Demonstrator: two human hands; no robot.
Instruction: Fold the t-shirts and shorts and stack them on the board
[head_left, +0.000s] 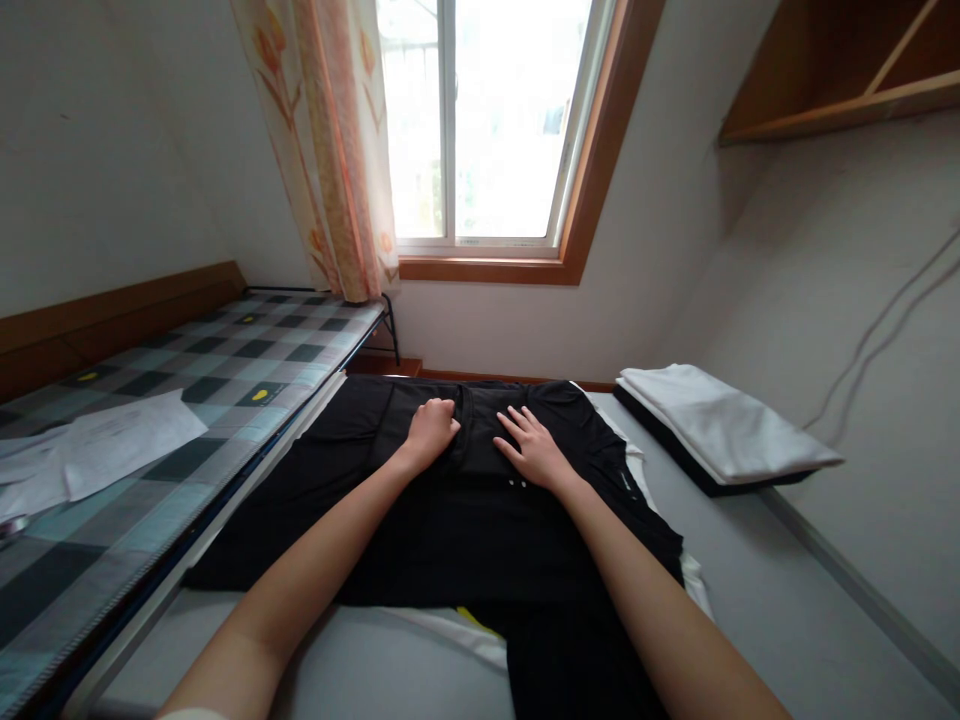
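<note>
A black garment (450, 540) lies spread over the light grey surface in front of me, with white cloth showing from under its right edge and its near edge. My left hand (433, 428) is closed on the garment near its middle, beside a raised dark fold. Flat on the black cloth, to the right of that fold, rests my right hand (534, 445) with its fingers spread. Two small white dots show on the cloth just below my right hand.
Folded white cloth (705, 415) lies on folded black cloth (675, 455) at the right. On the left, papers (112, 450) rest on a checked mattress (247, 350). A curtain (330, 150) hangs beside the window. A wooden shelf (847, 110) is at upper right.
</note>
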